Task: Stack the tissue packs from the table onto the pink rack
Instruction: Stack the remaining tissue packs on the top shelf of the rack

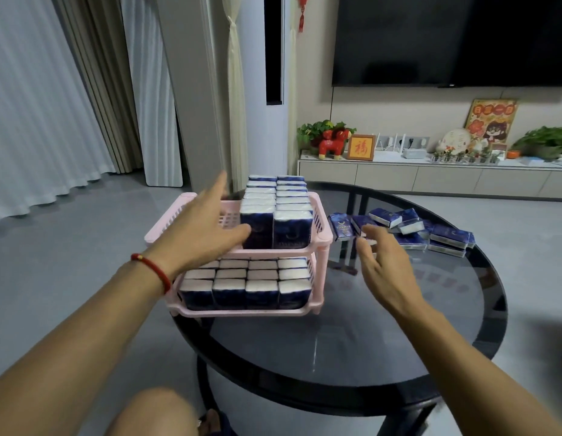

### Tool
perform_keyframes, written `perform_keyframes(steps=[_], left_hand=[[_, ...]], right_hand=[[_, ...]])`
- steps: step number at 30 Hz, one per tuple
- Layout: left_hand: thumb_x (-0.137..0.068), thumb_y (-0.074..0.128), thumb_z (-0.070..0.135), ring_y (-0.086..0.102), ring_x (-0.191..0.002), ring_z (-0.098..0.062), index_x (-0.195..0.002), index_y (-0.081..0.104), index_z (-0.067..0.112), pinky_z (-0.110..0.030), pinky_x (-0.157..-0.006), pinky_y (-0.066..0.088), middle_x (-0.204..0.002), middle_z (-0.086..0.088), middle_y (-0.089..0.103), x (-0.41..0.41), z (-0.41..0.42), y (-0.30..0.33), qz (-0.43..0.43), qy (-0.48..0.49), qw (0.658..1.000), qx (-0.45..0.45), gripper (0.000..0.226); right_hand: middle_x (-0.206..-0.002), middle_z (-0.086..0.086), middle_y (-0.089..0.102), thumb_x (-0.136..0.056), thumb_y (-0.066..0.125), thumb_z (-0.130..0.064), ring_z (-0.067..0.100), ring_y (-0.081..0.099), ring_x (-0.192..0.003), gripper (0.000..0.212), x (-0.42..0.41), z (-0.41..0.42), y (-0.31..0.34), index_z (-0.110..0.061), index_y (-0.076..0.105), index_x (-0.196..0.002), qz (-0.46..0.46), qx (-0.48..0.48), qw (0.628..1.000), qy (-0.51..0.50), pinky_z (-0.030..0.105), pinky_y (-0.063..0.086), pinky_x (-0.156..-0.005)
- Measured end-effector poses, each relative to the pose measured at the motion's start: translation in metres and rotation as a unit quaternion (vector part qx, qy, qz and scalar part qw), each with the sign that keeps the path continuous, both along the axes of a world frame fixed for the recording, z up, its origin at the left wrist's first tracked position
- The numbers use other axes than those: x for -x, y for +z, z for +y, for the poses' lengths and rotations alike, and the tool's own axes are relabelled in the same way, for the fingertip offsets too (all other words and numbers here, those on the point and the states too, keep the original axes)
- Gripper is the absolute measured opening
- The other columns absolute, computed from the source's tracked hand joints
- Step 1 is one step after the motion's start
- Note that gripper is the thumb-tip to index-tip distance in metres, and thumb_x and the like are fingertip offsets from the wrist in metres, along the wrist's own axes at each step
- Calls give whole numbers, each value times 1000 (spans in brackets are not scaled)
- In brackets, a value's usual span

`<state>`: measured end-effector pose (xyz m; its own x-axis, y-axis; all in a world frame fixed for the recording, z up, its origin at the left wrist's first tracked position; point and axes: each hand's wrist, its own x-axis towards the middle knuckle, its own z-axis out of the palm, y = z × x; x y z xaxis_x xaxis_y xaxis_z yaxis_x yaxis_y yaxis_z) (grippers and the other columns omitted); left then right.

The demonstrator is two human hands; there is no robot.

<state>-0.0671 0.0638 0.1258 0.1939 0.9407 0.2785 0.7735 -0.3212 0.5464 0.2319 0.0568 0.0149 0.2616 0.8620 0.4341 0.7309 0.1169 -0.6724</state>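
Well past the halfway mark, judging by the layout. Lower tier of the pink rack (241, 311) packed full with upright tissue packs (246, 283), rows side by side, white tops showing. Upper tier (320, 215) part filled: two rows of packs (278, 212) standing on end along its right half, running from front to back, with the left half bare and the slatted floor showing through. Still out on the round dark glass desk (336, 347), to the right of the rack: a loose heap of packs (408, 228), some flat, some stacked on one another, a few askew; exact count hard to tell, perhaps ten or so. Left hand (204, 228) spread over the upper tier, fingers straight, thumb touching the front face of the nearest pack in the left row, gripping nothing, probably steadying that row. Right hand (386, 262) low over the desk just short of the heap, fingers loosely extended toward the nearest loose pack (341, 226), holding nothing, no contact plainly visible. Remaining work, by estimate: carrying the heap across and filling the bare left half of the upper tier; enough room there for most of what is left, possibly all.
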Motion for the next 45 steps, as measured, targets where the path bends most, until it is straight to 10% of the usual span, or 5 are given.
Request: perform_keyframes(steps=[5,11,20,33,45], left_hand=[[-86,61,-9,61,-89,-19,-100,69,7,-29,-82,52,-98,-2,64,-38,-66,-29,-104,-44,928,-355,23],[-89,60,12,50,-126,-16,-126,63,17,-33,-109,40,-131,2,57,-119,-65,-125,34,-297,952,-61,38],[-87,20,52,30,-142,-23,-148,44,24,-44,-118,31,-156,-2,36,-132,-49,-157,219,-273,937,-1,71],[-99,54,29,43,-135,-19,-139,58,19,-25,-117,26,-140,0,56,-133,-47,-142,95,-245,962,70,42],[-96,62,29,62,-106,-22,-130,63,9,-25,-88,47,-111,-7,66,-132,-68,-134,-21,-129,975,182,38]], right_hand=[[-137,14,56,-101,56,-25,31,59,-120,39,-39,13,-36,-14,53,-139,-91,156,984,-5,48,49,-102],[-160,1,38,-100,55,-30,30,43,-138,57,-51,52,-60,-28,36,-153,-237,183,954,31,53,44,-106],[-172,1,-8,-104,39,-38,31,28,-152,74,-38,142,-70,-24,-4,-164,-284,196,935,83,46,31,-120],[-129,1,66,-97,59,-20,27,46,-120,33,-37,29,-43,-23,64,-130,-359,156,919,33,42,44,-91],[-110,-2,66,-76,87,-21,17,60,-100,47,-5,-121,-15,-17,65,-117,-179,198,957,114,23,49,-85]])
